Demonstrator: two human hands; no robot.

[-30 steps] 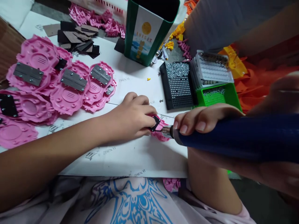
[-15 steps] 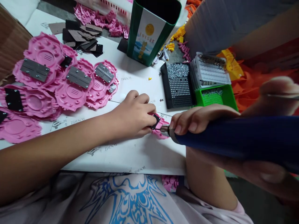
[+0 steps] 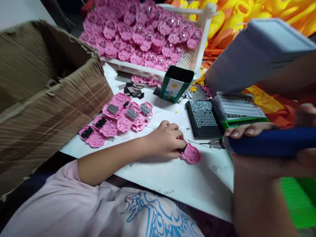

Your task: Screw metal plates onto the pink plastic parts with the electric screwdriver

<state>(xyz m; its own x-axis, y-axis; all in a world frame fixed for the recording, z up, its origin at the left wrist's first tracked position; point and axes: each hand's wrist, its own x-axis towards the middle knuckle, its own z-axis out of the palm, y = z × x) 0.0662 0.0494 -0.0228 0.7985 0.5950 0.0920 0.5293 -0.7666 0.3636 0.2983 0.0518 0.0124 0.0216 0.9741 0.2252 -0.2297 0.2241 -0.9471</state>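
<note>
My left hand (image 3: 168, 140) is closed on a pink plastic part (image 3: 192, 153) lying on the white table sheet (image 3: 197, 184). A small black plate (image 3: 183, 148) shows on that part beside my fingertips. My right hand (image 3: 254, 131) wraps round a blue electric screwdriver (image 3: 269, 141) held level, its thin bit pointing left. The bit's tip is apart from the pink part, above and to its right. Right behind the bit stands a black screw tray (image 3: 204, 120) with rows of holes and loose silver screws at its far end.
Pink parts with grey or black plates (image 3: 132, 113) lie in overlapping piles left of centre. A green tin (image 3: 176, 84) stands behind them, near loose dark plates (image 3: 133, 89). A cardboard box (image 3: 61, 98) borders the left; a white crate (image 3: 202, 49) of pink parts stands behind.
The screwdriver has drawn back to the right, its bit leaving the black plate. My left hand still holds the pink part. The camera view has shifted, showing the box and crate.
</note>
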